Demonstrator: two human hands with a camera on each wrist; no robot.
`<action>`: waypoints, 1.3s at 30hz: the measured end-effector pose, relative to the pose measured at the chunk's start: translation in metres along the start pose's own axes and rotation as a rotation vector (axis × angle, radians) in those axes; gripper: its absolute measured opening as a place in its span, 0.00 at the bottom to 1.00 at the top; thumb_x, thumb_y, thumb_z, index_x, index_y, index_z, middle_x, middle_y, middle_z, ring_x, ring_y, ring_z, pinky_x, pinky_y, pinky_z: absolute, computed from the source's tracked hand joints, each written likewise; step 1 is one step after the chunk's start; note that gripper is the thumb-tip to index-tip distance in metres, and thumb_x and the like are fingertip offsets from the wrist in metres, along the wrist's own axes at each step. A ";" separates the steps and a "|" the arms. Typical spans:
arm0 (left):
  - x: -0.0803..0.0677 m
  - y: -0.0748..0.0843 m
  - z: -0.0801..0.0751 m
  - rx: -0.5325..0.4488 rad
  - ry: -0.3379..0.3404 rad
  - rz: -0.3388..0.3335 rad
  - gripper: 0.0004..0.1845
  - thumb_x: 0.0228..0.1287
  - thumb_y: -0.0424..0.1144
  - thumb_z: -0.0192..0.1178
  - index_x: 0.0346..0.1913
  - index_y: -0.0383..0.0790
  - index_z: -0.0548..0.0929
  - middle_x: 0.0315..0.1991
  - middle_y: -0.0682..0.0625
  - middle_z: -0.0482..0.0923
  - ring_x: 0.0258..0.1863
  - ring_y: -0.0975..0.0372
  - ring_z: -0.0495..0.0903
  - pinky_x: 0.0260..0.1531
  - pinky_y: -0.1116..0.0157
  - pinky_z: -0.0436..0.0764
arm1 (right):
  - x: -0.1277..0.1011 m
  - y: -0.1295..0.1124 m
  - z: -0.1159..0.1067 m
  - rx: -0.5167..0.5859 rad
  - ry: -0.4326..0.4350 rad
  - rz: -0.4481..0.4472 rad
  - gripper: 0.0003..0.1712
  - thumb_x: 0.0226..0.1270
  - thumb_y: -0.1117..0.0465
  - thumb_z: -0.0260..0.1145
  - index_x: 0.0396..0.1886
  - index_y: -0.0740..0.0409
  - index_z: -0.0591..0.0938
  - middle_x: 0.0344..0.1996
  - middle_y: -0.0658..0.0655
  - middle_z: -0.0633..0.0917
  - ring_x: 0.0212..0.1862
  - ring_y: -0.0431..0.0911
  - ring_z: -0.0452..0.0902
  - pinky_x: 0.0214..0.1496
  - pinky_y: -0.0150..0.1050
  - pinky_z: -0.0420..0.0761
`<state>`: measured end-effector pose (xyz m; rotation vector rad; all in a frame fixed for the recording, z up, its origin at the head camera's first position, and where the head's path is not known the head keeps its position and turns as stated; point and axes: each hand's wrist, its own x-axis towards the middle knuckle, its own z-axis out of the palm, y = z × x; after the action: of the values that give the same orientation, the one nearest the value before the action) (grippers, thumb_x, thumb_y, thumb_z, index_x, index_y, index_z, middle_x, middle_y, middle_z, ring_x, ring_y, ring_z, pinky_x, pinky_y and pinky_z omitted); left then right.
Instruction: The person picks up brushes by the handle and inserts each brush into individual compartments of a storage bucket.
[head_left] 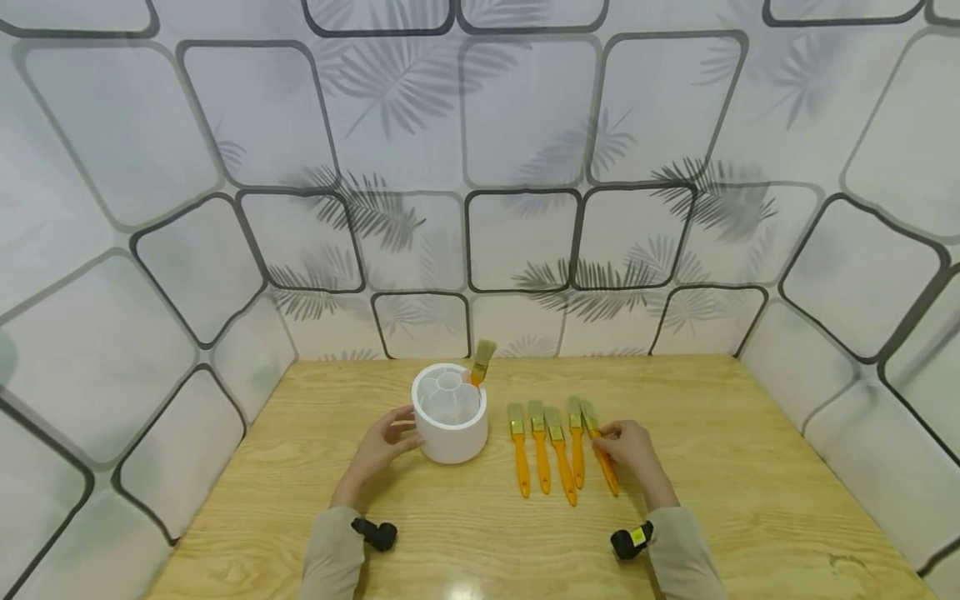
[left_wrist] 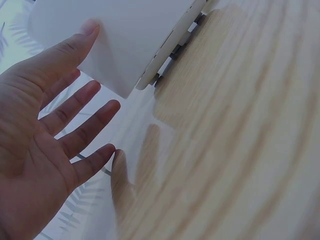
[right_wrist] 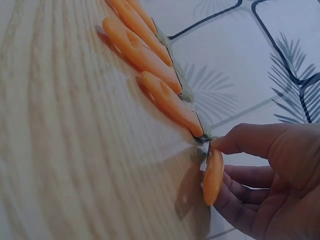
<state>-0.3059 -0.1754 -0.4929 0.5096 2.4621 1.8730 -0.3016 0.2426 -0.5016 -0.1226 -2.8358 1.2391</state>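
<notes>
A round white organizer (head_left: 452,444) with clear inner compartments stands on the table, one paintbrush (head_left: 482,360) upright in it, bristles up. My left hand (head_left: 381,446) is at the organizer's left side, its fingers spread and nearly straight. In the left wrist view the thumb (left_wrist: 75,47) lies against the white wall. To the right, my right hand (head_left: 628,442) pinches the rightmost paintbrush (head_left: 606,468) by its orange handle between thumb and fingers. The right wrist view shows that handle (right_wrist: 213,179) tilted between the fingertips.
Several more paintbrushes (head_left: 540,458) with orange handles lie side by side left of my right hand, bristles away from me. The wooden table (head_left: 465,533) ends at a patterned backdrop (head_left: 517,325) behind and on both sides.
</notes>
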 end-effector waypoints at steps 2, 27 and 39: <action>0.000 0.001 0.000 -0.005 -0.002 -0.008 0.32 0.54 0.29 0.65 0.63 0.30 0.67 0.56 0.31 0.69 0.56 0.38 0.71 0.52 0.56 0.79 | 0.000 0.000 -0.001 -0.004 0.005 -0.004 0.19 0.54 0.64 0.68 0.41 0.75 0.80 0.31 0.66 0.84 0.31 0.49 0.79 0.31 0.39 0.81; 0.010 -0.032 0.000 0.005 0.020 -0.002 0.33 0.54 0.33 0.66 0.63 0.35 0.68 0.56 0.35 0.71 0.56 0.43 0.73 0.52 0.58 0.79 | 0.006 0.004 -0.003 0.127 0.031 -0.013 0.17 0.59 0.64 0.64 0.45 0.73 0.79 0.34 0.68 0.83 0.28 0.47 0.80 0.27 0.37 0.82; 0.009 -0.033 0.000 0.013 0.019 0.014 0.33 0.54 0.34 0.66 0.63 0.35 0.67 0.56 0.35 0.70 0.56 0.42 0.72 0.51 0.58 0.79 | 0.007 0.005 -0.004 0.185 -0.030 -0.040 0.22 0.63 0.63 0.62 0.54 0.74 0.75 0.41 0.72 0.81 0.33 0.52 0.82 0.35 0.43 0.85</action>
<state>-0.3229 -0.1803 -0.5223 0.5134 2.4910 1.8762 -0.3076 0.2491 -0.5023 -0.0410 -2.7158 1.4979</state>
